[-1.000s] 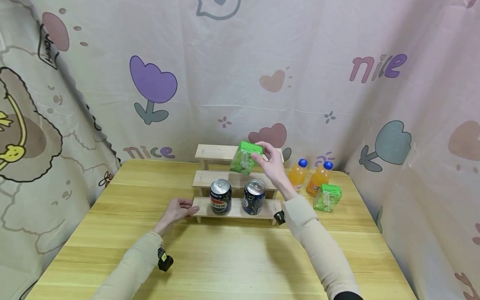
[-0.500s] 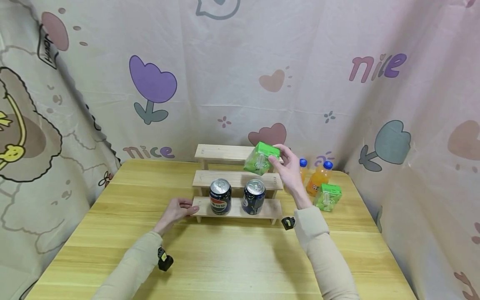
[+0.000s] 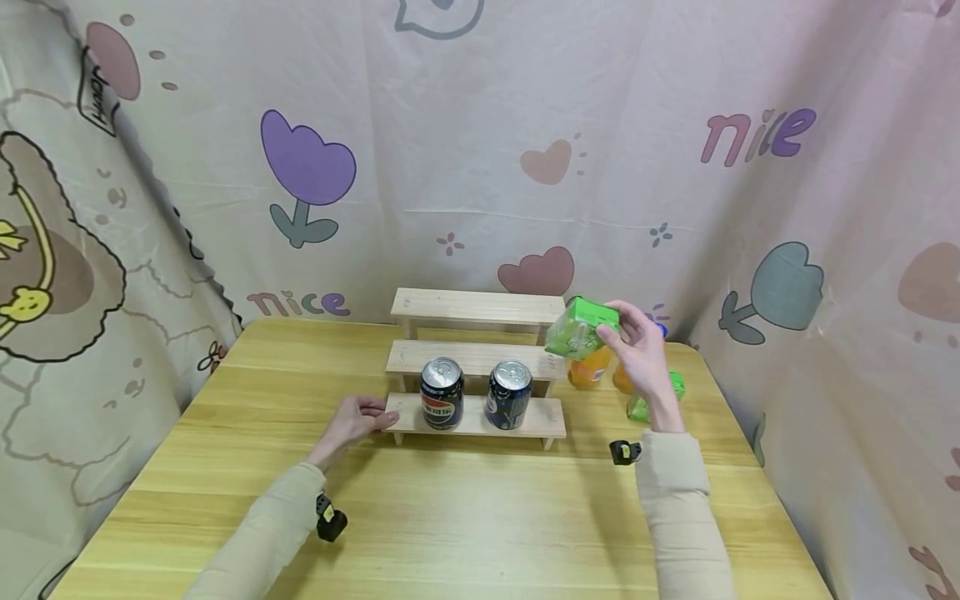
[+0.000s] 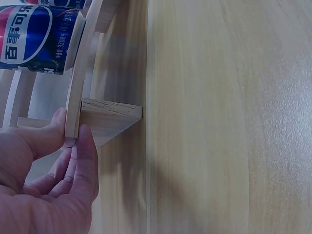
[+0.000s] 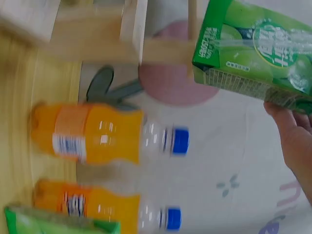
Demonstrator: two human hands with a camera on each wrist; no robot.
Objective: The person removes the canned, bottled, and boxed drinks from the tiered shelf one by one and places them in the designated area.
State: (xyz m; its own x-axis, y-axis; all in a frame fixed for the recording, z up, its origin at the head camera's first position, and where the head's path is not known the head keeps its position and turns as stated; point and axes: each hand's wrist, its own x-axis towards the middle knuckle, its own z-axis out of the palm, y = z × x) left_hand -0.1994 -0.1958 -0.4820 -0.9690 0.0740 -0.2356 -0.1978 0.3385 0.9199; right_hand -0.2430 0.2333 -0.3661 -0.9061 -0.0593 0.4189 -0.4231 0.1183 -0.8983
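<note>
My right hand (image 3: 637, 346) holds a green drink carton (image 3: 581, 328) in the air, tilted, just right of the three-tier wooden shelf (image 3: 480, 307). In the right wrist view the carton (image 5: 258, 48) fills the upper right, with the fingers at its lower edge. My left hand (image 3: 354, 425) pinches the left end of the lowest shelf board; in the left wrist view the thumb lies on one face of the board (image 4: 78, 92) and fingers on the other. On that lowest board stand two dark blue Pepsi cans (image 3: 442, 393), the second can (image 3: 509, 395) to the right.
Right of the shelf, two orange soda bottles with blue caps (image 5: 97, 132) stand on the wooden table (image 3: 465, 517), partly hidden by the raised carton and right hand. Another green carton (image 3: 639, 410) stands in front of them. A patterned curtain (image 3: 450, 150) hangs behind the table.
My right hand has carried the green carton rightward, from in front of the upper shelf boards to beside the shelf, over the orange bottles. The left hand and the cans stay put.
</note>
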